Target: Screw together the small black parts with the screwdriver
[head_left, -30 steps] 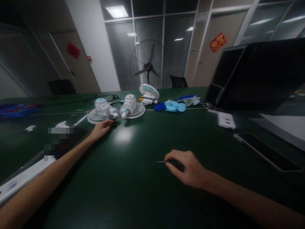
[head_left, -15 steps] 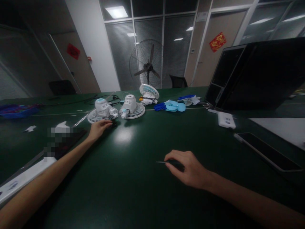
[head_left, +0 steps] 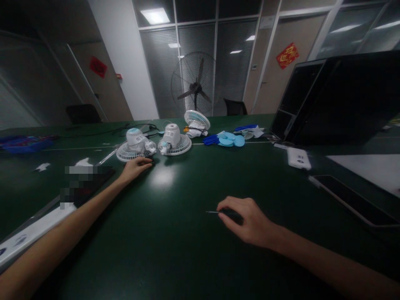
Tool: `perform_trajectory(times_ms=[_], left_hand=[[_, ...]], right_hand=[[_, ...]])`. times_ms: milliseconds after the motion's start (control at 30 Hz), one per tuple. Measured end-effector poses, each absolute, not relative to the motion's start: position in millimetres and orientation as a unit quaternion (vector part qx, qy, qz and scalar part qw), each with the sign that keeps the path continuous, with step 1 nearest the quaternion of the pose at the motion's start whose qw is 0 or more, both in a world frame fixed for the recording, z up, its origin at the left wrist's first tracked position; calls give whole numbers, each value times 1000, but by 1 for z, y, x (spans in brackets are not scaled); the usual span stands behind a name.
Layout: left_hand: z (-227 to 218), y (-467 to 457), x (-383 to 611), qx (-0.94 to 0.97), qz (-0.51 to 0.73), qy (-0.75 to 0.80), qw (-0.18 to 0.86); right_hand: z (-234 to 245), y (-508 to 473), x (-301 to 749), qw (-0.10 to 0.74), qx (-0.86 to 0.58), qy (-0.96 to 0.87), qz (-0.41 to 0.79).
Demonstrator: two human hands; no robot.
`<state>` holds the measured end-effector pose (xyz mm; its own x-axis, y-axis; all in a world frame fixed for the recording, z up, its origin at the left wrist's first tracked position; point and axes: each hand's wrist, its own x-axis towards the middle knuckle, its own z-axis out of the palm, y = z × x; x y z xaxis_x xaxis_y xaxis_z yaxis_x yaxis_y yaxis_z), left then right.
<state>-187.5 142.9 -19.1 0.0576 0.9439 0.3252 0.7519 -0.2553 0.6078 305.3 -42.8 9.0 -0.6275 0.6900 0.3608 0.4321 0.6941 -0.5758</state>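
Green table (head_left: 175, 250) holds white fans (head_left: 135, 146) before glass office walls (head_left: 231, 62).

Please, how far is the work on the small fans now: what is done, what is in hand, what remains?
Done, it seems: loose blue blades lie apart from two small fans, face down on the green table. In hand: the left hand touches something dark by the nearest fan; the right hand covers a thin tool lying flat. Left: probably most, as both fans look unassembled.
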Motion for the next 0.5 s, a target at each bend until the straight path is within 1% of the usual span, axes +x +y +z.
perform_trajectory(times_ms=[167, 267, 367, 500], left_hand=[[-18, 141, -186, 715, 332, 599, 140], [-11, 130, -165, 741, 313, 574, 154], [-3, 102, -117, 781, 279, 516, 213], [6, 44, -36, 831, 238, 400, 305]], right_hand=[[9, -43, 305, 287, -322, -874, 225], [8, -43, 305, 286, -330, -873, 218], [7, -41, 305, 280, -342, -870, 218], [7, -39, 305, 272, -352, -869, 215]])
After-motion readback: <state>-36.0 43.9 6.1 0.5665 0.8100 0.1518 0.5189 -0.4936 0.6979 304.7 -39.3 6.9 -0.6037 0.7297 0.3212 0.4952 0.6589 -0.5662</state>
